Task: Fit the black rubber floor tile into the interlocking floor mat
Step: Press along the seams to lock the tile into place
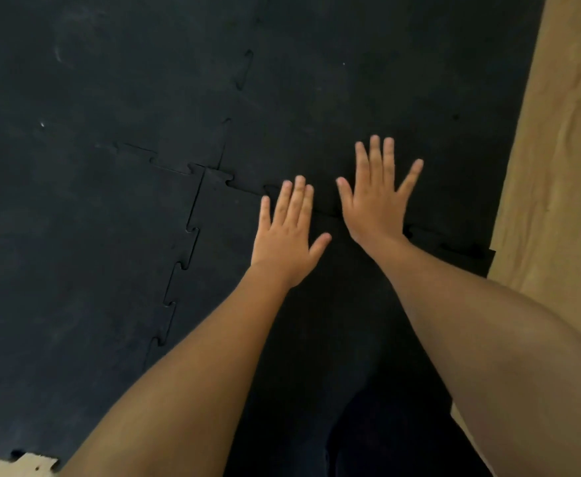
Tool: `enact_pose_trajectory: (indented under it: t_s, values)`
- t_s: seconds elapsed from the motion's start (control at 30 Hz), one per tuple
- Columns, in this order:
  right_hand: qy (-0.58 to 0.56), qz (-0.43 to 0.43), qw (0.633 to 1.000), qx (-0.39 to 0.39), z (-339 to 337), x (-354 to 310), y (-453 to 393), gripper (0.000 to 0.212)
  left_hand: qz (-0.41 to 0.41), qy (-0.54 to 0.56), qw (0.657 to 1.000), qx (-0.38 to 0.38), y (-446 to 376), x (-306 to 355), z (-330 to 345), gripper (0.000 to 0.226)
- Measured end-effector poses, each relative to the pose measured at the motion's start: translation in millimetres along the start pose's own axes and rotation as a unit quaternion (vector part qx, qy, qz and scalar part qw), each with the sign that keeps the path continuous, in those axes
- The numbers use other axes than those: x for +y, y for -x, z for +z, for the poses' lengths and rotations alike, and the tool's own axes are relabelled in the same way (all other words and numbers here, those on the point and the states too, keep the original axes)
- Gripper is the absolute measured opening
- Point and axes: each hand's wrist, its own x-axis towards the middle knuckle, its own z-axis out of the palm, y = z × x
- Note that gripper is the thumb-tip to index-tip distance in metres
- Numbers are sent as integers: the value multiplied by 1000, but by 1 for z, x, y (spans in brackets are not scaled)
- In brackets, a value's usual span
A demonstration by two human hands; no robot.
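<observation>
The black rubber floor tile lies flat on the floor in front of me, its toothed edges meeting the interlocking floor mat on its left and far sides. My left hand rests flat on the tile, fingers spread, fingertips at the far seam. My right hand lies flat across that same seam, palm on the tile and fingers on the mat piece beyond. Neither hand holds anything. The seam under both hands is hidden. To the right of my right wrist the tile's far corner sticks out a little past the mat's edge.
Bare tan wooden floor runs along the right side of the mat. A strip of the same floor shows at the bottom left beyond the mat's toothed edge. My dark-clothed legs are at the bottom centre.
</observation>
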Motion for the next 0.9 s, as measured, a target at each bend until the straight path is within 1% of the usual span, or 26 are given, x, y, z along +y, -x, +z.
enact_pose_trajectory:
  t_s: [0.03, 0.1, 0.2, 0.27, 0.33, 0.37, 0.43, 0.5, 0.53, 0.6, 0.67, 0.77, 0.83, 0.9]
  values:
    - [3, 13, 1000, -10, 4, 7, 3, 65, 9, -4, 1000, -10, 1, 6, 7, 83]
    - [-1, 33, 999, -10, 14, 10, 4, 64, 0, -30, 999, -11, -1, 12, 18, 90]
    - [-6, 29, 999, -16, 13, 9, 2, 64, -6, -51, 998, -28, -3, 13, 17, 95]
    - [-34, 13, 999, -21, 7, 9, 2, 64, -23, -57, 997, -39, -4, 16, 11, 97]
    - [-74, 13, 997, -5, 0, 15, 6, 64, -17, -51, 998, -28, -4, 28, 6, 94]
    - [-81, 27, 996, 13, -2, 23, 11, 63, 7, -42, 999, -11, -3, 38, 5, 89]
    - [-52, 89, 994, 41, -3, 51, 28, 61, 70, -18, 997, 13, 0, 63, 12, 81]
    - [-9, 152, 988, 24, -1, 82, 45, 63, 103, -2, 995, 8, 1, 88, 26, 75]
    - [1, 164, 986, 6, 1, 93, 52, 66, 103, -5, 995, 4, 1, 97, 33, 73]
    - [-1, 151, 988, -14, 10, 105, 59, 68, 89, -28, 996, 12, 1, 106, 48, 71]
    - [-2, 141, 990, -20, 16, 107, 56, 67, 86, -48, 995, 29, 1, 107, 54, 70]
    - [-20, 134, 990, -35, 8, 105, 54, 68, 96, -60, 993, 26, 0, 103, 50, 70]
    - [-46, 133, 990, -24, 5, 106, 54, 69, 98, -61, 993, 21, 0, 101, 47, 69]
    - [-63, 184, 981, 14, 4, 115, 63, 69, 100, -57, 993, 21, 0, 100, 46, 68]
